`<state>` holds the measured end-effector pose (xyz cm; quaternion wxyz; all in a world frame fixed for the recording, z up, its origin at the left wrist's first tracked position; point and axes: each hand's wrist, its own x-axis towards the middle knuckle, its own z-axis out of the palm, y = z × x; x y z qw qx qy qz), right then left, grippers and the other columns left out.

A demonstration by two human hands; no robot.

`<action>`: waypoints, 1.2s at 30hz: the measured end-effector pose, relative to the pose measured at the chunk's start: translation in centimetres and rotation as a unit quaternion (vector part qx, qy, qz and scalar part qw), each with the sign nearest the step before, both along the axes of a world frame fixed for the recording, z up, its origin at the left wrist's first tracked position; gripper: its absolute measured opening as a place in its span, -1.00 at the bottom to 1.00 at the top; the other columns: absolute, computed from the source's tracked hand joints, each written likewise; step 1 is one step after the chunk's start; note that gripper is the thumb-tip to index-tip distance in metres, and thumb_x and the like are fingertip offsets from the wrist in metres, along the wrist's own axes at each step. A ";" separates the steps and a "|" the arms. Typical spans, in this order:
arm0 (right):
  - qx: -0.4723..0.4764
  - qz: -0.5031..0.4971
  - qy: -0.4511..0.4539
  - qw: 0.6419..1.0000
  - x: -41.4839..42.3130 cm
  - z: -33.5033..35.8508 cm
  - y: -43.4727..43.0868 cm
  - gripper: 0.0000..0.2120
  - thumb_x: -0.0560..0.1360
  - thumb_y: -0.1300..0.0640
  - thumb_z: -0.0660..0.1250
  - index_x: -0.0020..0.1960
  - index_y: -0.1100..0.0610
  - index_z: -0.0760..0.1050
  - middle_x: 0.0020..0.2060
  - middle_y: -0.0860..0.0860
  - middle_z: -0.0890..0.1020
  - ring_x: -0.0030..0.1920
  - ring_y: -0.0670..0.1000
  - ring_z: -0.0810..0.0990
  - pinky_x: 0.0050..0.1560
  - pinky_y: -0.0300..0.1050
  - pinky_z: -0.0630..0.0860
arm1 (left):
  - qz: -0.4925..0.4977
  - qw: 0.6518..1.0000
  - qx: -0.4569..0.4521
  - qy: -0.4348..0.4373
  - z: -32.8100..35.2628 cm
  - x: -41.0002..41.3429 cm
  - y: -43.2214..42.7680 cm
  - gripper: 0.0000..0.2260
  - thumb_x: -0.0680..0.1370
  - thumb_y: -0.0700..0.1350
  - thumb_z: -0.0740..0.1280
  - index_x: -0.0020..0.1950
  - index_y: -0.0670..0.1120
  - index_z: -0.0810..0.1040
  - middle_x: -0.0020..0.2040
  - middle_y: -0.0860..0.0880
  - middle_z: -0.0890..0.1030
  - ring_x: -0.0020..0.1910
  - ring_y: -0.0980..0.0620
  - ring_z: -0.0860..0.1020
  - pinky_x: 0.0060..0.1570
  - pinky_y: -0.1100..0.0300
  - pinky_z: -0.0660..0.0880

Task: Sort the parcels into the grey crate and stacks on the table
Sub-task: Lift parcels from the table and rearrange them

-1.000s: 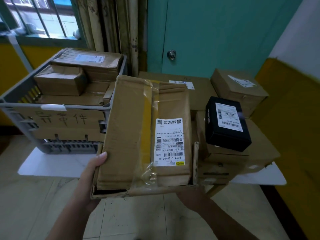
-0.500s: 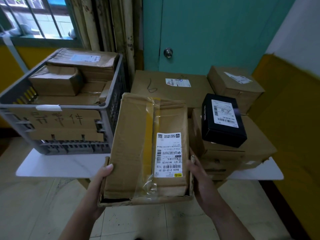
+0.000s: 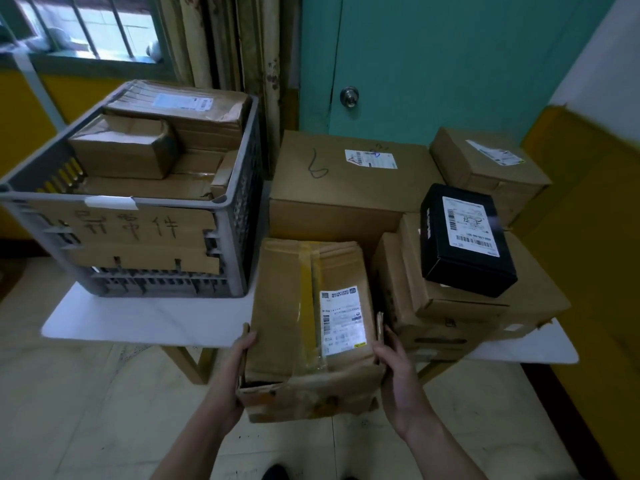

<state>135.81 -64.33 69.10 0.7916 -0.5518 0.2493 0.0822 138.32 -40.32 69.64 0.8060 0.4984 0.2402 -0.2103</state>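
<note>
1. Head view, compared with one second ago: the worn parcel [image 3: 304, 320] has come down and forward. Earlier it was held high and hid the gap between the grey crate [image 3: 242, 220] and the stacks. Now it is low in that gap, with its far end over the front edge of the table [image 3: 138, 317] and its near end past that edge.
2. The right hand [image 3: 398, 379] was under the parcel earlier. Now it clasps the right near side, with the thumb up on the wall. The left hand [image 3: 235, 368] is curled round the left near corner. Both hands grip the parcel.
3. I cannot tell if the parcel already rests on the table or is only carried.
4. My judgement is that this parcel goes to the table and not into the crate. A large part overhangs, so I think it needs a push inward before the hands let go.
5. The crate stands at the left end of the table and is almost full of brown parcels. A small box [image 3: 121, 147] lies on top near the front. A flat labelled parcel [image 3: 180, 105] lies along the back and rises above the rim. A handwritten cardboard sign [image 3: 131, 233] covers the front wall.
6. On the right, a big box [image 3: 346, 188] marked "6" stands at the back. A black box [image 3: 464, 244] lies on top of the brown stack [image 3: 467, 313] at the front right corner.
</note>
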 end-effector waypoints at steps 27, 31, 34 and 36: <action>-0.133 -0.038 0.178 0.974 1.9 -2.0 -0.3 -0.54 0.45 0.06 0.47 0.27 0.23 0.48 0.04 0.16 0.67 -0.03 0.15 0.66 -0.35 -0.15 0.51 | -0.152 0.929 0.317 -0.115 -1.5 3.5 -1.7 -0.75 0.65 0.05 0.26 0.31 0.18 0.33 0.05 0.23 0.53 -0.04 0.27 0.50 -0.16 0.31 0.45; -0.131 -0.061 0.159 0.977 1.8 -1.9 -1.1 -0.64 0.45 0.10 0.46 0.19 0.23 0.58 -0.08 0.13 0.71 -0.13 0.11 0.66 -0.28 -0.14 0.48 | -0.152 0.941 0.281 -0.108 -1.5 3.8 -2.6 -0.81 0.65 0.00 0.28 0.20 0.19 0.32 0.08 0.21 0.54 0.00 0.26 0.52 -0.14 0.29 0.48; -0.121 -0.062 0.147 0.980 1.5 -1.7 -1.7 -0.69 0.47 0.09 0.43 0.18 0.16 0.59 -0.04 0.11 0.72 -0.05 0.12 0.65 -0.15 -0.07 0.47 | -0.157 0.941 0.279 -0.108 -1.4 4.1 -3.1 -0.79 0.65 -0.01 0.30 0.23 0.12 0.33 0.07 0.18 0.54 -0.01 0.22 0.53 -0.17 0.30 0.48; -0.115 -0.074 0.141 0.981 1.1 -1.7 -2.0 -0.73 0.49 0.11 0.40 0.18 0.14 0.60 -0.04 0.09 0.72 -0.01 0.12 0.65 -0.11 -0.05 0.47 | -0.162 0.939 0.282 -0.109 -1.5 4.0 -3.5 -0.77 0.64 0.00 0.31 0.24 0.10 0.34 0.12 0.11 0.56 0.03 0.17 0.55 -0.15 0.28 0.49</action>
